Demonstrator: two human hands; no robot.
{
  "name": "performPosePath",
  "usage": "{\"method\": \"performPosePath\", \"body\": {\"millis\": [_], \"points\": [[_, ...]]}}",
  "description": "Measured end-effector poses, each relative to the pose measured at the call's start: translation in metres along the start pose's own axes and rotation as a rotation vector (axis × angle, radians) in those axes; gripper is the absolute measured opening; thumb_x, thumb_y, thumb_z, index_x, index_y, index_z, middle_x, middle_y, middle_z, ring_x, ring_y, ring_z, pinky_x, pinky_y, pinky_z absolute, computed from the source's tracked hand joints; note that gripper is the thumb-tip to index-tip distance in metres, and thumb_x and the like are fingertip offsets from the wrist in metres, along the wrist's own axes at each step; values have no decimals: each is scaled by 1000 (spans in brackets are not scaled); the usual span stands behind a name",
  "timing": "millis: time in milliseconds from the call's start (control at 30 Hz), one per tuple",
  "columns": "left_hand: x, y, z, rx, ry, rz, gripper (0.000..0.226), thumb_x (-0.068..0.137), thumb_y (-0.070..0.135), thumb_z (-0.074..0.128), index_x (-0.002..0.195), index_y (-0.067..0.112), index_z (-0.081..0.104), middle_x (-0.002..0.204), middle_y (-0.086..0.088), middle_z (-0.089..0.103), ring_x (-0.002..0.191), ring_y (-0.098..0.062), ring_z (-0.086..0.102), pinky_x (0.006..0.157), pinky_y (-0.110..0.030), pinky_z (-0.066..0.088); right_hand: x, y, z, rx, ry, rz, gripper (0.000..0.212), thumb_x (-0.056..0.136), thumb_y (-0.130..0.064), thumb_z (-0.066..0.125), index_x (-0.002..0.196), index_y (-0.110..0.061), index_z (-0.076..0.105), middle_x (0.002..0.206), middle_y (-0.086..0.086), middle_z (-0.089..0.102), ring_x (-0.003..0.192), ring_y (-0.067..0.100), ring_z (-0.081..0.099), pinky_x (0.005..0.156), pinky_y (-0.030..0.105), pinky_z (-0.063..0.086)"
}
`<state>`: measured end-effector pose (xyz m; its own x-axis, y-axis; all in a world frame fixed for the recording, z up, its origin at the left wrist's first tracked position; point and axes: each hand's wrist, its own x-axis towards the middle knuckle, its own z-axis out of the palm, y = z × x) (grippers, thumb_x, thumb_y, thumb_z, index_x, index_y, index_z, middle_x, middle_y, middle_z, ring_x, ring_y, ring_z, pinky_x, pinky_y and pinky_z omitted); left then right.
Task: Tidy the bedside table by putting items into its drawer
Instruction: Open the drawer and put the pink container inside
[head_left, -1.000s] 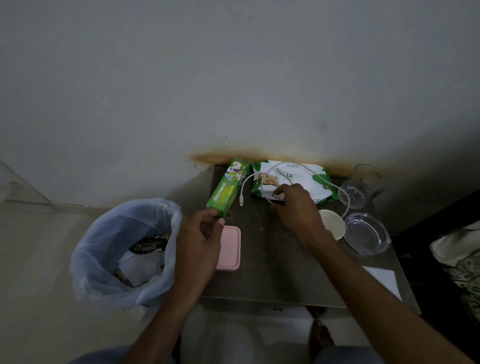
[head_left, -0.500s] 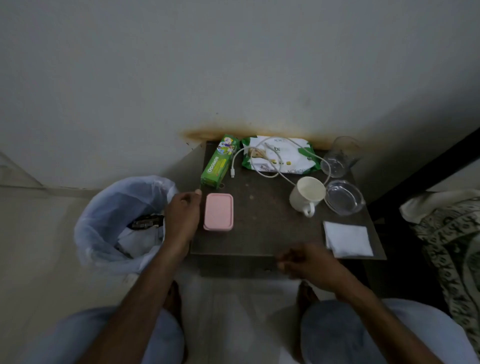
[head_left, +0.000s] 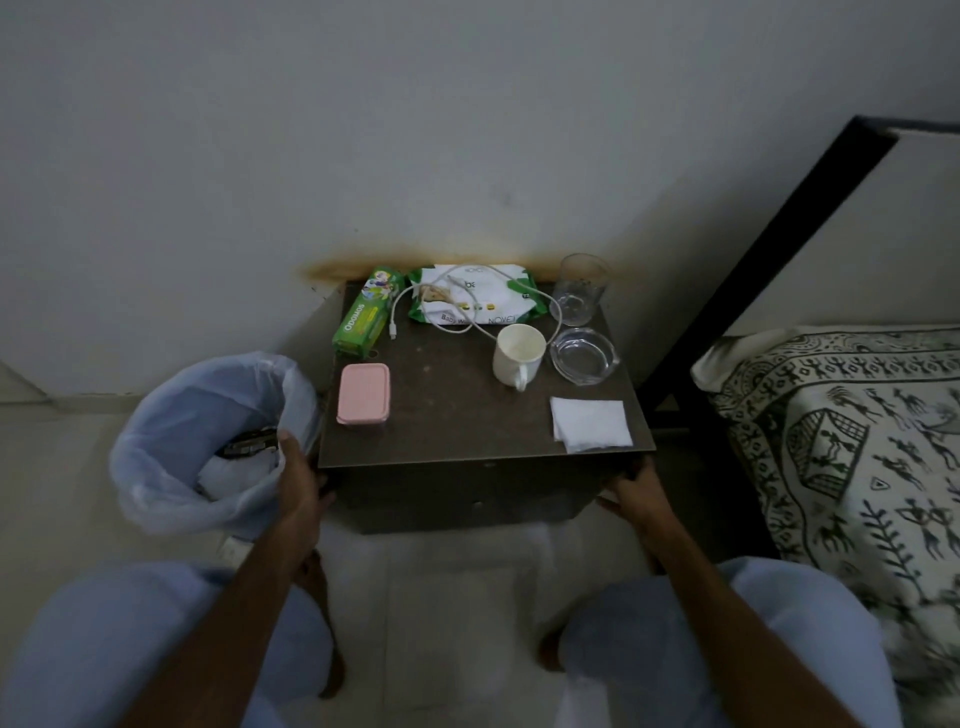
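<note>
Both hands, left (head_left: 298, 480) and right (head_left: 636, 491), gripping dark bedside table (head_left: 467, 426) sides, lined bin (head_left: 208, 447) left, bed (head_left: 841, 426) right

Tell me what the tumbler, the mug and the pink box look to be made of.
Tumbler: clear glass or hard clear plastic; the wall and table show through it. Mug: likely glazed ceramic, opaque off-white, thick rim and handle. Pink box: probably matte plastic, with rounded moulded corners and a raised lid edge.
</note>
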<state>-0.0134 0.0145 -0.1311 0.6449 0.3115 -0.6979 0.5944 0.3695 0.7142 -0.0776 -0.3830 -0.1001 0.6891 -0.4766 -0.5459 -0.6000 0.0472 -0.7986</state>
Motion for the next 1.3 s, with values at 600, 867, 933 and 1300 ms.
{"method": "performPosePath", "body": {"millis": [600,867,933,1300], "points": [[-49,-1,-8,203,93,228,48,93,51,50,114,10,61,97,-12,62,88,-27,58,80,-38,46,-56,4,-9,-1117,215,-281,81,83,-15,63,149,-21,16,144,20,34,130,40,38,102,51,39],[-69,-2,-16,474,33,501,35,94,13,58,129,10,61,114,-7,68,108,-30,65,101,-52,49,-127,25,71,-1370,-328,-752,38,93,-22,55,130,-23,48,127,8,55,117,25,53,110,48,33],[-77,1,-16,517,29,524,35,95,13,56,129,10,61,111,-6,68,106,-30,65,99,-51,50,-131,24,72,-1372,-317,-753,31,94,-24,54,125,-23,52,121,8,57,110,23,55,102,41,42],[-69,19,-23,894,-6,691,23,93,15,59,106,2,73,99,-17,74,93,-29,67,83,-29,43,-152,22,70,-1431,-498,-490,33,94,-16,54,127,-22,55,123,9,58,108,24,58,97,37,47]]}}
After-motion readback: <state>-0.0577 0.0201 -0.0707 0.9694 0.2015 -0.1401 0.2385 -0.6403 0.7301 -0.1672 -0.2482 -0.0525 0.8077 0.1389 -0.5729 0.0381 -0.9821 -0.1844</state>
